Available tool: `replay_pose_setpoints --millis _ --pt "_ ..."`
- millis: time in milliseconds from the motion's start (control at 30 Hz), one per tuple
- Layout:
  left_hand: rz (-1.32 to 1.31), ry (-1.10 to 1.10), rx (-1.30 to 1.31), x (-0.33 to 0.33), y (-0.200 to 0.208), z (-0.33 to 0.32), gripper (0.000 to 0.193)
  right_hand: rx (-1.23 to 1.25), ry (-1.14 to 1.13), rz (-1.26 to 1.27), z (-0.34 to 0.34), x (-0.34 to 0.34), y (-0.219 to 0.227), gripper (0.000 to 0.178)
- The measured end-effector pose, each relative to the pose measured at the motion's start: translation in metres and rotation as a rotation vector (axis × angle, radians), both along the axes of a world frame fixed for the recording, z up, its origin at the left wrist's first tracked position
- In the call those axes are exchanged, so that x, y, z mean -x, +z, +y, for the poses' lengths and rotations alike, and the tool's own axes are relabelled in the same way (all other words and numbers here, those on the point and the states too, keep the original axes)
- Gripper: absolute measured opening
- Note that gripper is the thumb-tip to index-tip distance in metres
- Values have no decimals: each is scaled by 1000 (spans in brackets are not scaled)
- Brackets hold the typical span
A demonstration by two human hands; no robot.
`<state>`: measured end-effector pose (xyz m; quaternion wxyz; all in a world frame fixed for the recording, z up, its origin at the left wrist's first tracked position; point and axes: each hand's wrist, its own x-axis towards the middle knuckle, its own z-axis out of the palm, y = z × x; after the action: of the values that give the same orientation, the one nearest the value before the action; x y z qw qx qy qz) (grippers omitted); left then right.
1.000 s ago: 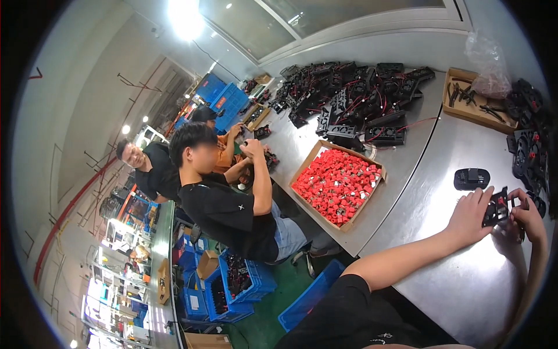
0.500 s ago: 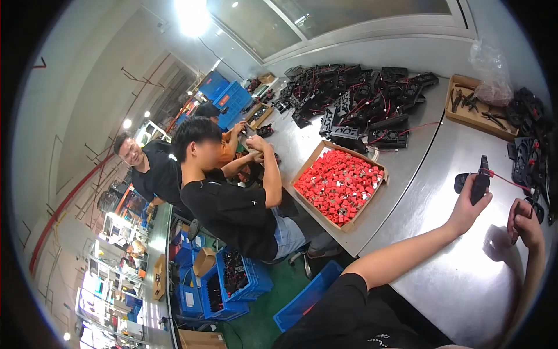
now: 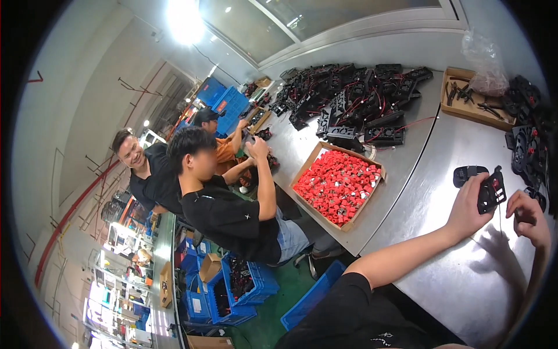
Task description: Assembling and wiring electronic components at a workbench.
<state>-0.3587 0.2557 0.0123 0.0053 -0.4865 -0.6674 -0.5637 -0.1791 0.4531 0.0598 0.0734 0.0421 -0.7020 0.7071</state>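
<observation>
My left hand (image 3: 468,212) is closed round a black plastic housing (image 3: 492,193) with cut-outs and a small patch of red, raised over the bench at the right. A thin dark wire (image 3: 501,222) hangs below it. Just beyond the left fingers shows a rounded black piece (image 3: 467,174); whether it joins the housing I cannot tell. Beside the housing's right side, apart from it, is my right hand (image 3: 530,220). Its fingers are loosely bent and spaced apart, with nothing visible between them.
An open carton (image 3: 295,181) of small red-capped parts stands left of my arm. Black assemblies with red wires (image 3: 349,104) are heaped behind it. A cardboard tray (image 3: 450,107) holds pliers. More black housings (image 3: 526,151) line the right edge. Co-workers (image 3: 232,212) are at the left.
My left hand has turned the housing from edge-on to showing its broad, cut-out face. The red wire that stretched right from it no longer shows. My right fingers have loosened and moved slightly upward.
</observation>
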Motion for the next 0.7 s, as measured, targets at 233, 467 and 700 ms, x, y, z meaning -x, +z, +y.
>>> replay_pose_setpoints --millis 233,467,700 --pt "50 38 -18 6 1 0 80 -295 -49 -115 -15 5 33 52" --pt "157 46 22 7 -2 0 89 -17 136 -192 -26 6 42 70" --pt "198 46 100 15 0 -4 85 -25 79 -3 -15 10 26 79"
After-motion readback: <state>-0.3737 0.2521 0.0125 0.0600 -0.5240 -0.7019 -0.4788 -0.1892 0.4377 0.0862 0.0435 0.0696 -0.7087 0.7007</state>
